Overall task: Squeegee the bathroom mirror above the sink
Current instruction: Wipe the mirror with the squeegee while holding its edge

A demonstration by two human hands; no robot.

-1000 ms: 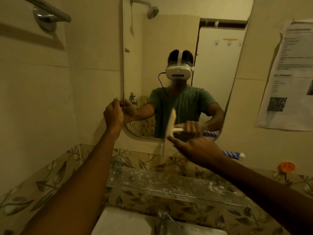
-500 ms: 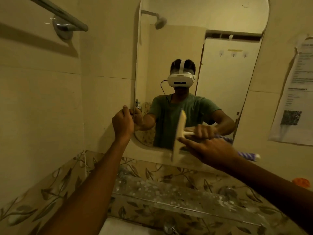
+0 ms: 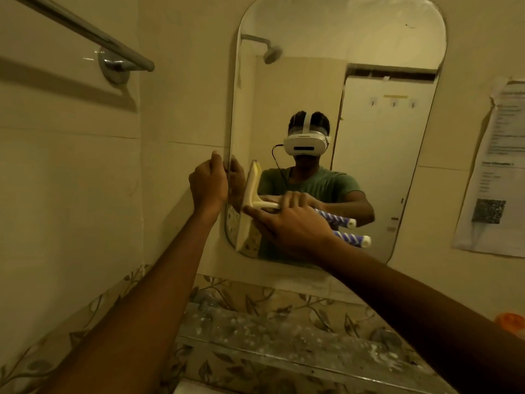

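The rounded wall mirror (image 3: 355, 52) hangs straight ahead. My right hand (image 3: 292, 226) grips a squeegee (image 3: 248, 206) by its neck; the cream blade stands upright against the glass near the mirror's lower left corner. The blue-and-white striped handle end (image 3: 355, 240) sticks out to the right of my wrist. My left hand (image 3: 208, 186) is closed around the mirror's left edge, just left of the blade. The glass reflects me, both hands and the squeegee.
A chrome towel bar (image 3: 93, 35) juts from the wall at upper left. A speckled glass shelf (image 3: 284, 339) runs below the mirror over leaf-patterned tiles. A paper notice (image 3: 494, 172) hangs at right, and an orange object (image 3: 511, 322) sits at the far right.
The view has tilted upward, so the whole mirror shows and the sink dropped out. The squeegee slid left across the glass toward my left hand, which kept hold of the mirror's edge.
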